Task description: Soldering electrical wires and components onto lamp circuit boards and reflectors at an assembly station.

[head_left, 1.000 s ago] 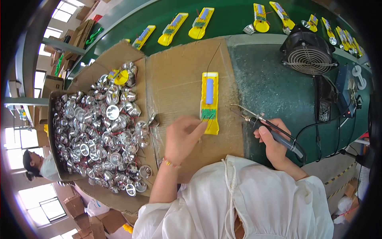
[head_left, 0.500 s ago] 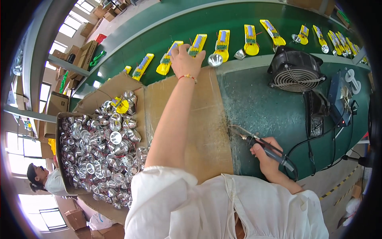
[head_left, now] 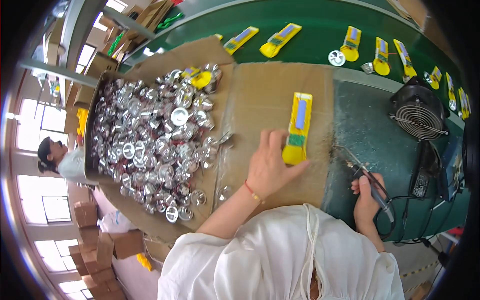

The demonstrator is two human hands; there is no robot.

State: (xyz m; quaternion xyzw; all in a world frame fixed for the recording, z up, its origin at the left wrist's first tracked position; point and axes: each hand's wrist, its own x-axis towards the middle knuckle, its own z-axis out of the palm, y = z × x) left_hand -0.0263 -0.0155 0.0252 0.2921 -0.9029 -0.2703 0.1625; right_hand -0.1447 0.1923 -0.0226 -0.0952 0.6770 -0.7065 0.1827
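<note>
A yellow flashlight housing (head_left: 299, 112) with a purple cylindrical battery and a green circuit board is over the cardboard sheet (head_left: 250, 100) in front of me. My left hand (head_left: 270, 167) has its rounded lower end between thumb and fingers, the fingers along its left edge. In my right hand (head_left: 369, 197) is a soldering iron (head_left: 374, 189), held like a pen; its tip points up and left, near the right edge of the cardboard. To my left, a heap of silvery reflector cups (head_left: 155, 145) fills a cardboard box (head_left: 92, 130), with another yellow housing (head_left: 201, 79) on top.
Several yellow housings (head_left: 281, 40) lie along the green belt (head_left: 320, 30) at the far side, some with reflectors. On the right of the green bench stand a black fan (head_left: 420, 110), a black iron stand (head_left: 425, 170) and a blue box (head_left: 450, 170), with cables. Another person (head_left: 70, 162) is at far left.
My left hand has come back from the far belt toward me, bringing a yellow housing over the cardboard. The view has shifted left. My right hand still holds the soldering iron.
</note>
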